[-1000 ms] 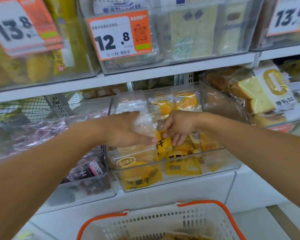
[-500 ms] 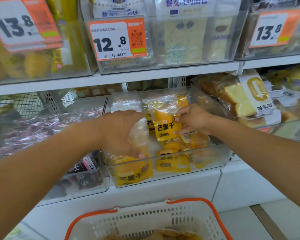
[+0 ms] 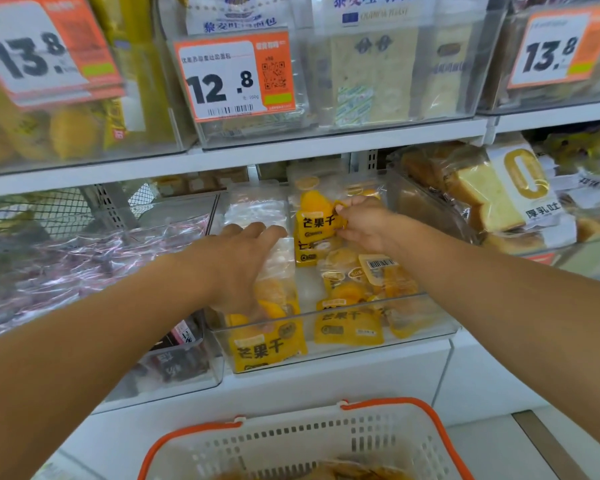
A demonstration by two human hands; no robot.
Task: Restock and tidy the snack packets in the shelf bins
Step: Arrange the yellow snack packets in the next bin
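Note:
A clear plastic bin (image 3: 333, 355) on the lower shelf holds several yellow dried-mango packets. My right hand (image 3: 362, 225) pinches one yellow packet (image 3: 317, 221) by its right edge and keeps it upright at the back of the bin. My left hand (image 3: 246, 258) lies with fingers stretched forward over the packets in the bin's left row, pressing on their clear tops. A front packet (image 3: 267, 349) stands against the bin's front wall. Loose packets (image 3: 371, 282) lie flat in the bin's right half.
A white basket with an orange rim (image 3: 426, 410) sits below the shelf, with packets in it. A bin of dark packets (image 3: 184, 362) stands to the left, bread loaves (image 3: 489, 199) to the right. Bins with price tags (image 3: 234, 77) fill the upper shelf.
My right hand lifted a yellow packet from the pile and carried it up and back, standing it upright. My left hand's fingers straightened and now reach forward over the left row.

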